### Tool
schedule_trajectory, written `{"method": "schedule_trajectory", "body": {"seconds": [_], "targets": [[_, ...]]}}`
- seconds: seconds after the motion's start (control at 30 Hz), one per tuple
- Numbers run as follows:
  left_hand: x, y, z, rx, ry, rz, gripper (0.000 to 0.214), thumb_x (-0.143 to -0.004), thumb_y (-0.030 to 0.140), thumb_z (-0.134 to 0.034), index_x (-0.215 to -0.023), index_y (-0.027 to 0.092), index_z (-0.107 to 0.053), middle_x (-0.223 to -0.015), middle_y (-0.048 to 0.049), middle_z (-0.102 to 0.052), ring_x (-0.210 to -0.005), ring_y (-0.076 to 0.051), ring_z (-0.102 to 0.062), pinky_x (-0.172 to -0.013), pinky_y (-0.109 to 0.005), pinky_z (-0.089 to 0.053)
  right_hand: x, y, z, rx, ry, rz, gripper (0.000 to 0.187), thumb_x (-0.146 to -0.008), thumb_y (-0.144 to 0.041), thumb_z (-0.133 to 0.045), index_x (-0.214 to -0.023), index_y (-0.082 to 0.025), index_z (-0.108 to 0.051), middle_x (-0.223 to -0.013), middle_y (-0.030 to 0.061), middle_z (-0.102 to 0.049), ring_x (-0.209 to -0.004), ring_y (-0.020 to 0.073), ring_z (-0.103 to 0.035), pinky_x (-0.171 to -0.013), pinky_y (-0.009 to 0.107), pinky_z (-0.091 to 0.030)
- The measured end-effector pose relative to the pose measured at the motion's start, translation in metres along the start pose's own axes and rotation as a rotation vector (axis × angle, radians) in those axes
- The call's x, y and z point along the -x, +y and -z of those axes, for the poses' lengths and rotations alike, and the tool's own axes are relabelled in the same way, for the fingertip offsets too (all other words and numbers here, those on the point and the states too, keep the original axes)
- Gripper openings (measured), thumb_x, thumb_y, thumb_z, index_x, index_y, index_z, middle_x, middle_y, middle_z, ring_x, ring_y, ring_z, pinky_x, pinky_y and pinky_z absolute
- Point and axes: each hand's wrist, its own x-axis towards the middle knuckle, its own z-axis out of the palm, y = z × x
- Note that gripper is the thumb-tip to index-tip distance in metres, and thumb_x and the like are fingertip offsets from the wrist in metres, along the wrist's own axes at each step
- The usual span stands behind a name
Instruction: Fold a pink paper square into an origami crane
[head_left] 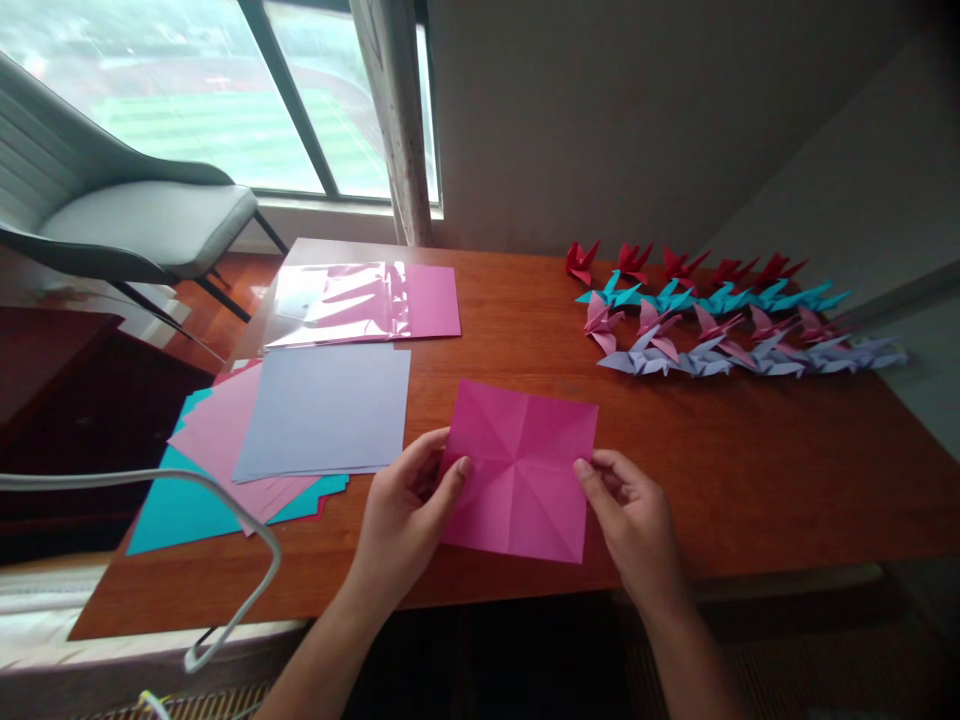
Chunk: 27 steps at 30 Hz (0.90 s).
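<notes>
A creased pink square of paper (pixel 521 465) lies over the wooden table (pixel 735 470), its fold lines meeting at the middle. My left hand (pixel 409 510) pinches its left edge, thumb on top. My right hand (pixel 630 515) pinches the right edge in the same way. Both hands sit near the table's front edge.
Stacks of lavender (pixel 326 410), light pink (pixel 217 430) and teal (pixel 169 510) sheets lie at the left, with a clear plastic packet (pixel 341 300) of pink paper behind them. Rows of folded paper cranes (pixel 720 315) fill the back right. A grey chair (pixel 135 215) stands by the window. A white cable (pixel 247 530) crosses the front left.
</notes>
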Motion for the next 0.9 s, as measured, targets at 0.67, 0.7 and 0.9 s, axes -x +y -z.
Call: {"method": "schedule_trajectory", "body": {"seconds": [0.67,0.7,0.9], "targets": [[-0.002,0.008,-0.003,0.131,0.001,0.059,0.025,-0.088,0.032,-0.071,-0.107,0.017,-0.068,-0.1,-0.0064,-0.076,-0.089,-0.019,-0.071,-0.08,-0.026,-0.055,0.01,0.0,0.008,-0.156,-0.07,0.033,0.044,-0.092,-0.06,-0.056,-0.114,-0.024,-0.068,-0.105,0.01,-0.073,-0.094,0.0255,-0.069,-0.079,0.035,-0.054],[-0.002,0.008,-0.004,0.133,-0.002,0.061,0.025,-0.088,0.032,-0.071,-0.108,0.017,-0.068,-0.1,-0.0065,-0.076,-0.088,-0.019,-0.071,-0.08,-0.026,-0.055,0.011,-0.001,0.007,-0.157,-0.072,0.03,0.045,-0.089,-0.059,-0.061,-0.119,-0.024,-0.066,-0.108,0.0103,-0.073,-0.097,0.0258,-0.069,-0.081,0.035,-0.055],[0.0,0.008,-0.003,0.133,0.005,0.077,0.031,-0.086,0.036,-0.072,-0.111,0.017,-0.067,-0.102,-0.0084,-0.076,-0.089,-0.02,-0.072,-0.08,-0.028,-0.056,0.01,-0.007,0.0,-0.127,0.058,-0.016,0.046,-0.085,-0.043,-0.073,-0.124,-0.024,-0.06,-0.083,0.0017,-0.072,-0.07,0.0166,-0.065,-0.067,0.027,-0.051]]}}
